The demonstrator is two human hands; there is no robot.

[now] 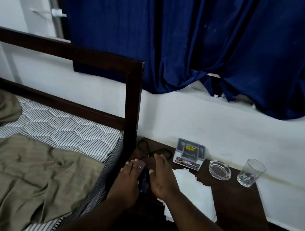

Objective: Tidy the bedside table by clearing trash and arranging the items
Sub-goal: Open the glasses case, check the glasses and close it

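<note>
The dark wooden bedside table (pixel 236 209) stands right of the bed. My left hand (pixel 128 182) and my right hand (pixel 162 178) lie flat on either side of a small dark object (pixel 144 180) at the table's left edge, fingers extended. A maroon card-like piece (pixel 141 165) shows beside my left fingers. Whether either hand grips the object is unclear. White papers (pixel 193 194) lie under and right of my right wrist. A black cable (pixel 143 147) curls behind the hands.
A grey-and-white box holder (pixel 189 155) stands at the table's back, with a glass ashtray (pixel 219 169) and a clear tumbler (pixel 250 173) to its right. The bed's dark headboard post (pixel 133 103) borders the table. Blue curtains (pixel 196 39) hang above.
</note>
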